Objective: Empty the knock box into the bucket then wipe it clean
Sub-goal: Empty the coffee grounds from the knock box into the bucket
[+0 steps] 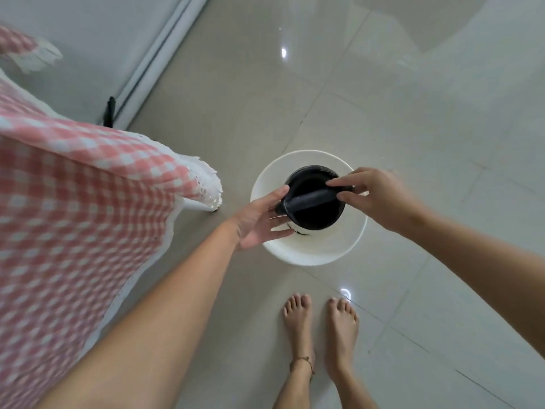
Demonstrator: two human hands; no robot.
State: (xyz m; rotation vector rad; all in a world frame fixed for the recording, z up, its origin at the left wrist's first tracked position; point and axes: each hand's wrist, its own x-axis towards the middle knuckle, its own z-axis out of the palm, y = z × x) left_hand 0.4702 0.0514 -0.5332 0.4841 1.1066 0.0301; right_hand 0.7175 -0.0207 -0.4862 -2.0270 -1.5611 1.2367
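A round black knock box (312,212) with a dark bar (311,198) across its mouth is held over a white bucket (318,249) that stands on the tiled floor. The box's open mouth faces up toward me. My left hand (259,219) cups the box's left side, thumb on the rim and fingers underneath. My right hand (374,196) pinches the right end of the bar between thumb and fingers. The inside of the box is too dark to make out.
A table draped in a pink-and-white checked cloth (82,196) with lace trim stands close on the left. My bare feet (321,329) are on the glossy floor just in front of the bucket. A white wall and door frame (147,63) run along the back left.
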